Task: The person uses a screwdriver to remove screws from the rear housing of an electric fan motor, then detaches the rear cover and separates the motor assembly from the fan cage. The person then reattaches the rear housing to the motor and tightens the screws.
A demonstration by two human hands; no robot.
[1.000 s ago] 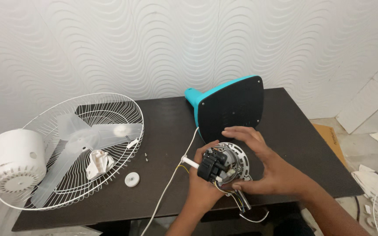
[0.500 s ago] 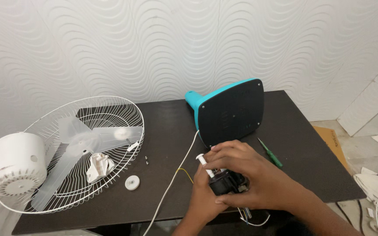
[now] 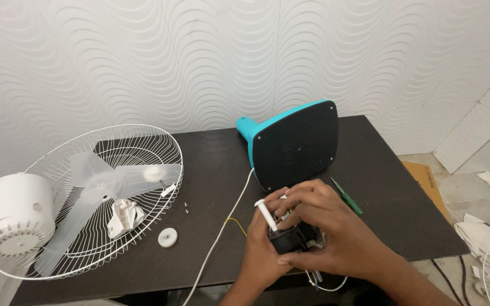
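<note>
Both hands are wrapped round a small black motor part (image 3: 290, 238) with a white shaft sticking up, right at the near table edge (image 3: 143, 277). Right hand (image 3: 336, 232) sits on top, fingers closed over it; left hand (image 3: 262, 258) cups it from below, fingers mostly hidden so grip looks closed but can't swear to it. White cable (image 3: 222, 232) runs past. Further left: white cap (image 3: 168, 237), wire fan guard (image 3: 86, 198), white housing (image 3: 12, 221). Behind: green screwdriver (image 3: 347, 197), teal fan base (image 3: 293, 144)
</note>
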